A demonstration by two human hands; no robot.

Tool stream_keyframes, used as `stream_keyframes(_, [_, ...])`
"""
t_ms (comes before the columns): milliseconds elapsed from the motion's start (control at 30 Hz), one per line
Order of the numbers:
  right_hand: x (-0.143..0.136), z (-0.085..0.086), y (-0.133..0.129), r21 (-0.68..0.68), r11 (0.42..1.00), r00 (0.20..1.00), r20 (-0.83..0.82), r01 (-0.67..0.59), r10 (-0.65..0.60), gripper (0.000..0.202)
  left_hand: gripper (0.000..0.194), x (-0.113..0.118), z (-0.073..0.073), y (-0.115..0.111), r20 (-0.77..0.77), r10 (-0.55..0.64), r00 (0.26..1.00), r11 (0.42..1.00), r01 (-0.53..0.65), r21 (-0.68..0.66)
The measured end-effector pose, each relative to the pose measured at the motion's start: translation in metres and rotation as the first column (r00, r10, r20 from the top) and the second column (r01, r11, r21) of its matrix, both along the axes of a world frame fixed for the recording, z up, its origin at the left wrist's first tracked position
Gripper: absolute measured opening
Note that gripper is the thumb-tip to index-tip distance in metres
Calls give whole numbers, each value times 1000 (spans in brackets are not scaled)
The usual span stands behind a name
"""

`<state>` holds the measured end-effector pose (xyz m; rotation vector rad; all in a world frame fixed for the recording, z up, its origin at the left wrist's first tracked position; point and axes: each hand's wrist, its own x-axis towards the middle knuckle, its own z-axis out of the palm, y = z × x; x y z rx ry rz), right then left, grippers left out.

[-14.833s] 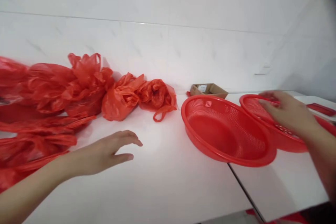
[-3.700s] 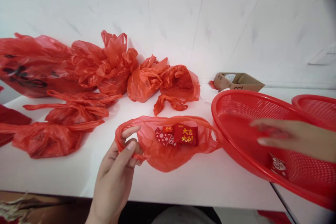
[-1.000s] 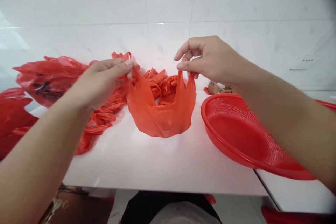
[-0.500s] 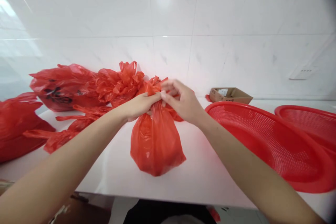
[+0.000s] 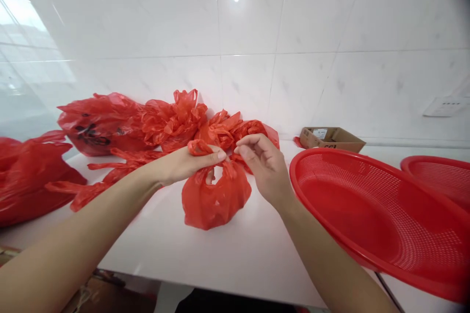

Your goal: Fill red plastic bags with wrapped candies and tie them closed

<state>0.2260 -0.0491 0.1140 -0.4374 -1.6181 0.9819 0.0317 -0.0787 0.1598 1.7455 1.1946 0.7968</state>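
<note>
Right hand (image 5: 267,168) shifted off left hand (image 5: 183,164), right fingers curled, can't tell if gripping, left fingers pinching one bag (image 5: 216,200) left of near basket (image 5: 352,222), one far basket (image 5: 440,176), one box (image 5: 332,139) behind it.

A small, thin red plastic carrier bag (image 5: 216,205) hangs with its handles bunched together at the top, one curling into a loop, a gap showing beneath them. Its creased body bulges below, hiding the contents. It sits back from the white table's (image 5: 227,264) front edge; whether its base touches the surface is unclear.
</note>
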Motion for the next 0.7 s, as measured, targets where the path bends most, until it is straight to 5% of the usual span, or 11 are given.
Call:
stream_keyframes(233, [-11, -39, 38, -242, 969, 983, 161, -50, 91, 29, 18, 6, -19, 14, -210, -116, 971, 982, 144, 123])
stream_keyframes(500, [3, -68, 45, -442, 806, 911, -74, -394, 405, 35, 25, 31, -52, 28, -213, 193, 958, 827, -42, 560])
stream_keyframes(700, [10, -72, 45, -281, 955, 987, 99, -95, 128, 29, 27, 19, -54, 28, -227, 118, 967, 896, -6, 444])
